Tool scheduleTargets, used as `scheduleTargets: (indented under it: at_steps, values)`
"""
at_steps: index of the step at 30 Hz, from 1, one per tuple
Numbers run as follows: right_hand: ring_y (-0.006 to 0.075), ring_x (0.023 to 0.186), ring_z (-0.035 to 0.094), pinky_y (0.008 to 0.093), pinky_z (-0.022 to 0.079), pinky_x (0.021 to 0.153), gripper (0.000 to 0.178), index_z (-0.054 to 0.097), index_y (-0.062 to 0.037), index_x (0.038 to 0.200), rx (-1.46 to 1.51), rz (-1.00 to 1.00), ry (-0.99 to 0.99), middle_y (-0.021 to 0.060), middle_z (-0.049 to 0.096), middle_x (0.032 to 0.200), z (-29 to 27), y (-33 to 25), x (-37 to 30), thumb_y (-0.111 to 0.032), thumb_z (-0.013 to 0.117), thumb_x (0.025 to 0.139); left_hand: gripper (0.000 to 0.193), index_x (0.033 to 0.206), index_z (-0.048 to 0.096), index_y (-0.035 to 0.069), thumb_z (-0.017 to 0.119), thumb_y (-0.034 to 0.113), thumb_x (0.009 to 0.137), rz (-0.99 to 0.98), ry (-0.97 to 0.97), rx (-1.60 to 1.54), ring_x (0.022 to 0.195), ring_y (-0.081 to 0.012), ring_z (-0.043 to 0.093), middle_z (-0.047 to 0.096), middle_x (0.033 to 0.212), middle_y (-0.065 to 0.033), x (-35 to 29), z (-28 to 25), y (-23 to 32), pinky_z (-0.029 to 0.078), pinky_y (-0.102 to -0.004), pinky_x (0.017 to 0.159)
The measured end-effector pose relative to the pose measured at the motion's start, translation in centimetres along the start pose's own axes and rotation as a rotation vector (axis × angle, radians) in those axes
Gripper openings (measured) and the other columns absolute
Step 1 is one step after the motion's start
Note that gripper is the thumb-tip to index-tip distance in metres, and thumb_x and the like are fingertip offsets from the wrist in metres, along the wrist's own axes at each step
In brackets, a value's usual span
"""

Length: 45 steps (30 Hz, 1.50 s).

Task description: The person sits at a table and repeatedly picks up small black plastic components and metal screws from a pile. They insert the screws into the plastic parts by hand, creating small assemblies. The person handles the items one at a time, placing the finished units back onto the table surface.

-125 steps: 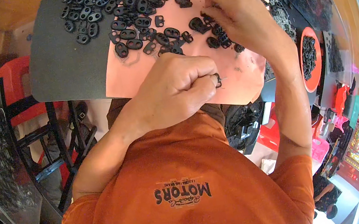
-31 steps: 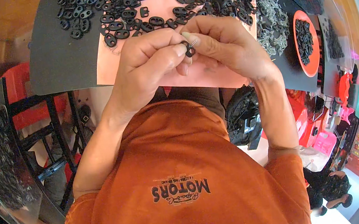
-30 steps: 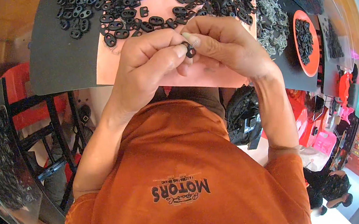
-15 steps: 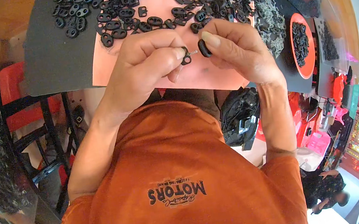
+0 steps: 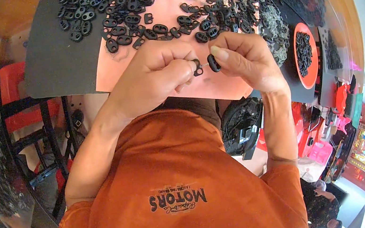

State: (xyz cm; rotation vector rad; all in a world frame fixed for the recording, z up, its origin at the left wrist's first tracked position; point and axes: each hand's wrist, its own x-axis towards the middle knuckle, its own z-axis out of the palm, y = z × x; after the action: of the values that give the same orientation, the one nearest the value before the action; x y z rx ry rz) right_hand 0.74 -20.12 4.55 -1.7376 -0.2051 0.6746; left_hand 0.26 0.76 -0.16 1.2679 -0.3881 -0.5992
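Observation:
My left hand (image 5: 157,75) pinches a small black cord-lock plunger (image 5: 198,69) with a hole in it. From the plunger a thin metal spring (image 5: 204,65) sticks out to the right. Facing it, a black oval cord-lock shell (image 5: 213,63) is held between the thumb and fingers of my right hand (image 5: 251,62). The spring's free end is at or very close to the shell; whether it enters is too small to tell. Both hands hover over the near edge of a pink sheet (image 5: 112,75). Beyond them lie heaps of oval cord-lock pieces (image 5: 133,19).
A pile of small springs (image 5: 275,32) lies right of the black pieces. Further right, an orange-red dish (image 5: 301,66) holds small black parts. Dark matting (image 5: 56,53) covers the table at left. A red stool (image 5: 18,118) stands left, and another person (image 5: 321,209) is at lower right.
The plunger with its spring and the oval shell have come closer together. Both hands appear slightly lower and further right in the view, which has shifted a little too.

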Motion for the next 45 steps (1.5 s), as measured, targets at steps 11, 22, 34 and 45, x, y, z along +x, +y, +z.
scheduleTargets:
  at_steps: [11,22,34,45]
  values:
    - [0.0030,0.061,0.041,0.0201,0.033,0.050,0.020,0.059,-0.0003,0.083,-0.049,-0.059,0.031,-0.0043,0.050,0.067,0.31,-0.20,-0.27,-0.019,0.059,0.088,0.017,0.070,0.053,0.003,0.048,0.016,0.079,0.022,-0.034,0.135,0.056,-0.0052,0.043,0.048,0.063,0.0020,0.10,-0.01,-0.15,0.032,-0.0210,0.046]
    - [0.0019,0.058,0.039,0.0199,0.032,0.048,0.018,0.060,-0.0007,0.080,-0.088,-0.069,0.087,-0.0052,0.048,0.064,0.40,-0.20,-0.43,-0.017,0.060,0.087,0.017,0.061,0.045,0.002,0.047,0.009,0.076,0.057,0.042,0.163,0.048,-0.0041,0.030,0.034,0.050,0.0038,0.26,0.58,-0.16,0.026,-0.0249,0.045]
    - [0.0016,0.058,0.039,0.0199,0.032,0.048,0.018,0.059,-0.0013,0.078,-0.122,-0.111,0.132,-0.0054,0.048,0.063,0.57,0.00,-0.37,-0.017,0.061,0.086,0.017,0.069,0.053,0.001,0.050,0.015,0.079,-0.030,-0.026,0.197,0.058,-0.0056,0.043,0.048,0.064,0.0012,0.17,0.22,0.41,0.033,-0.0220,0.051]
    - [0.0009,0.056,0.036,0.0194,0.029,0.047,0.019,0.058,-0.0016,0.075,-0.179,-0.143,0.191,-0.0067,0.046,0.061,0.96,-0.06,-0.44,-0.017,0.061,0.086,0.018,0.069,0.052,0.003,0.050,0.016,0.081,-0.042,-0.052,0.151,0.058,-0.0045,0.042,0.046,0.064,0.0024,0.20,0.03,0.38,0.033,-0.0207,0.049]
